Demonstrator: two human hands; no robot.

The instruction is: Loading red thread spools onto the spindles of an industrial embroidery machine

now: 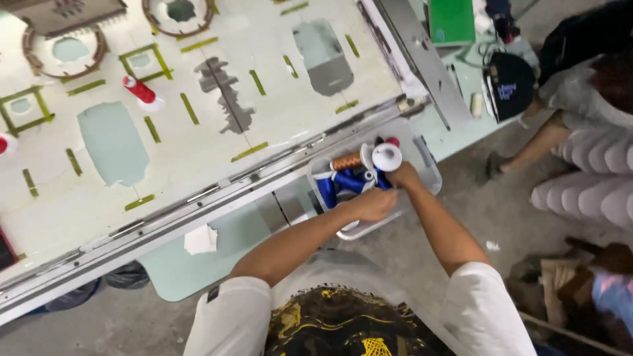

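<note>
The clear plastic bin [432, 181] of thread spools sat at the near edge of the tabletop [277, 79], partly overhanging it, directly ahead of the person and slightly to the right of the body's midline. Both hands were inside it or at its rim. The left hand [372, 203] lay curled over the blue spools [343, 184] in the middle of the bin, fingers closed down on or among them; whether it gripped one spool could not be determined. The right hand [403, 175] was closed around the base of a white spool [386, 157], which stood raised above the rest of the contents with its broad round end facing the camera. The spool's long axis ran roughly upward toward the viewer. A copper-coloured spool [347, 161] lay on its side just beside the white one, its long axis pointing left to right.

The bin was thin-walled, translucent and rectangular with rounded corners. The spools were smooth cylinders wound with glossy thread. The tabletop was a pale, flat panel with cut-out openings and short green tape marks, bounded by a grey metal rail [217, 191]. A red-and-white spool [142, 92] stood on it, well apart from the hands. Another person sat at the far right.
</note>
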